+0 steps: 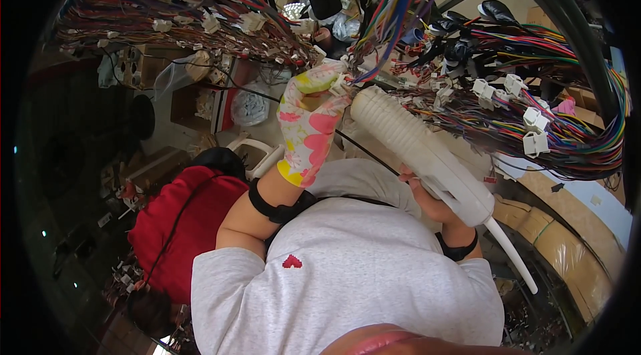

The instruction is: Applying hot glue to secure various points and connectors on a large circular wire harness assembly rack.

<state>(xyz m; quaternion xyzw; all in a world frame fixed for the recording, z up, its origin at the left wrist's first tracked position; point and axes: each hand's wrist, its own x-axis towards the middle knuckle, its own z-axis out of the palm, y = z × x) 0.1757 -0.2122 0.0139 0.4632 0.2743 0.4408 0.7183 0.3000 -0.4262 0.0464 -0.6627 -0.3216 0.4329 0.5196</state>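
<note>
My left hand (308,121), in a floral glove with a yellow cuff, pinches a white connector (341,84) at the end of a bundle of coloured wires (400,5). Closed around the handle of a large white hot glue gun (427,148) is my bare right hand (427,200), partly hidden by the gun's body. The gun's ribbed front end lies close beside the connector. A white glue stick (513,256) curves out of its back end. Whether the nozzle tip touches the connector, I cannot tell.
Thick wire bundles with white connectors (536,120) hang at the right, and more wires (180,8) spread across the upper left. A dark curved bar (567,8) arches at the upper right. A person in red (190,221) is close on my left. Wrapped cardboard (557,248) stands at the right.
</note>
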